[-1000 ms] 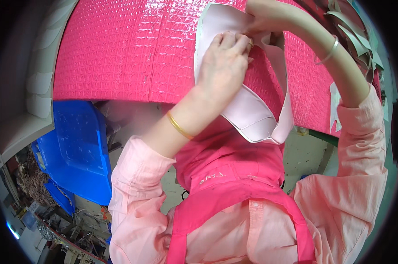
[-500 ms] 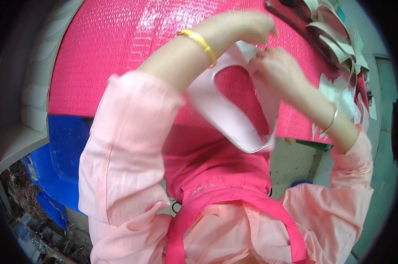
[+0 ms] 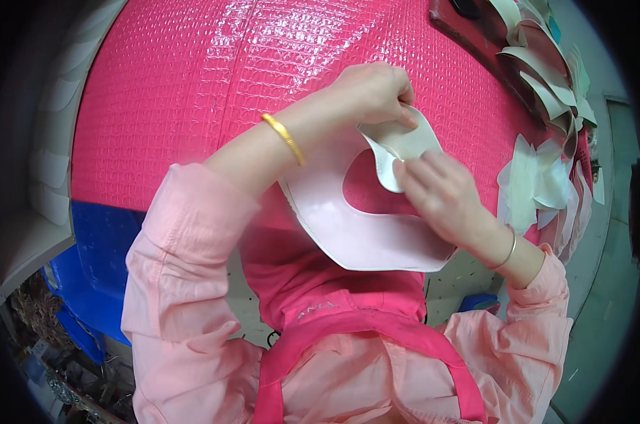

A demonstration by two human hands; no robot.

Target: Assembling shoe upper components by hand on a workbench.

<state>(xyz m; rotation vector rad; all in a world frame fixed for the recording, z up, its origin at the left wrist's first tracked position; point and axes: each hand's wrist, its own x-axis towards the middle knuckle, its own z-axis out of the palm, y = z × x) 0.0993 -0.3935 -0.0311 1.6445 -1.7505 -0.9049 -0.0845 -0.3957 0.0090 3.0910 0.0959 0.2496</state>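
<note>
A pale pink, curved U-shaped piece of leather-like material (image 3: 384, 247), resembling a shoe upper, lies over the near edge of the pink-covered table. Its far end is raised and shows a cream underside (image 3: 403, 138). My left hand (image 3: 376, 93) is closed, pinching the top edge of that cream part between thumb and fingers. Just below and to the right, my right hand (image 3: 441, 192) is closed on the piece's edge beside the inner opening. Its fingertips are partly blurred, and whether they hold anything besides the edge is hidden.
Shiny pink quilted sheeting covers the table (image 3: 171, 106). Several pale cut pieces (image 3: 539, 180) hang at the table's right edge. More curved pieces (image 3: 543, 67) stand stacked at the far right. A blue plastic bin (image 3: 108, 254) sits below left, beside a shelf (image 3: 33, 240).
Both hands have come nearer to me, the left also moving down. The piece has turned and opened out flatter, and its far end now shows the cream side.
</note>
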